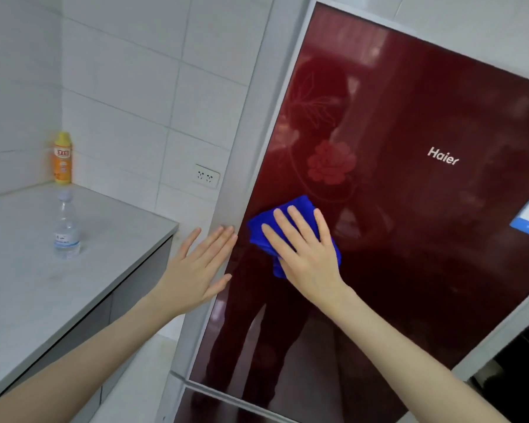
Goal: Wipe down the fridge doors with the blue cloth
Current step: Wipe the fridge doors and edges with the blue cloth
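Blue cloth [290, 227] lies bunched under my right hand [306, 251], fingers spread flat, pressing it to the upper fridge door [409, 209] near its left edge. My left hand [196, 267] braces open-palmed, fingers together, on that edge. Best to keep even pressure and overlap strokes rightward, beyond my fingertips, toward the logo [442, 157]; the lower door [242, 413] waits.
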